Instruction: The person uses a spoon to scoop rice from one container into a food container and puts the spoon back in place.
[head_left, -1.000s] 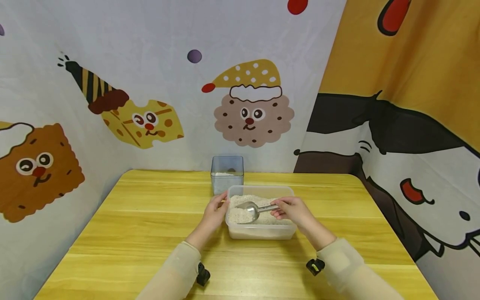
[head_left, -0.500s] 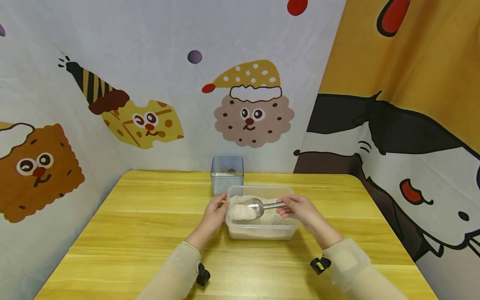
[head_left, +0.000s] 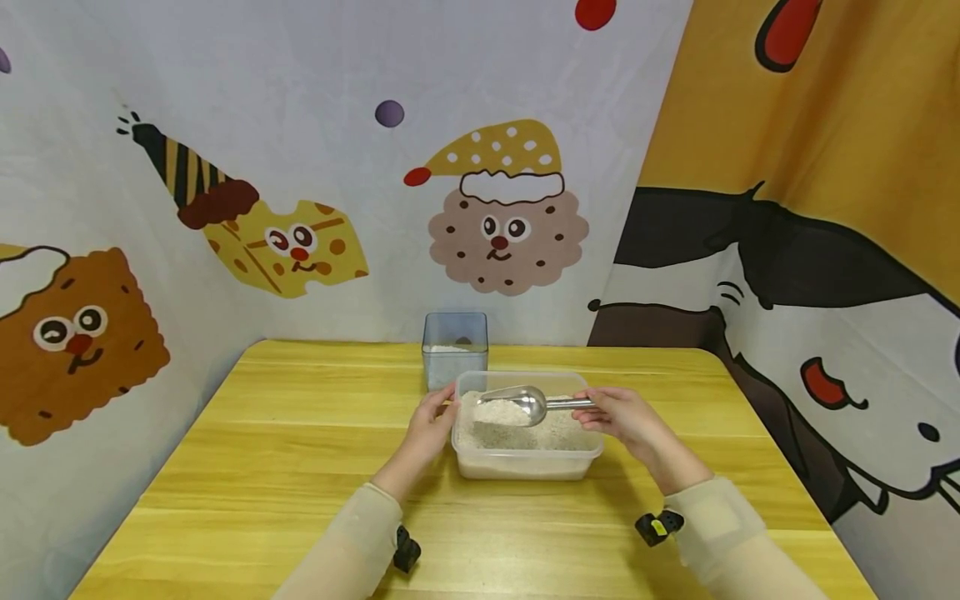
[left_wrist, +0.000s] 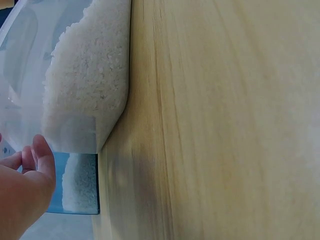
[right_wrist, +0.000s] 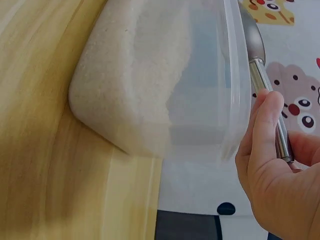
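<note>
My right hand (head_left: 622,417) grips the handle of a metal scoop (head_left: 532,406), which carries a heap of rice over the clear plastic container (head_left: 525,465). The scoop's mouth points left. In the right wrist view, thumb and fingers of the right hand (right_wrist: 272,165) wrap the scoop handle (right_wrist: 260,75) beside the container's rim. My left hand (head_left: 427,427) rests against the container's left side, fingertips near the upper corner. The left wrist view has this hand (left_wrist: 30,185) touching the see-through wall, with rice (left_wrist: 90,70) piled behind it.
A bluish see-through bin (head_left: 454,367) partly filled with rice stands just behind the container, near the back of the wooden table (head_left: 300,475). Cartoon-printed cloth (head_left: 315,100) hangs behind and beside the table.
The right hand has moved right and lifted the scoop out of the rice, with a load now in it. The left hand and the container have stayed in place.
</note>
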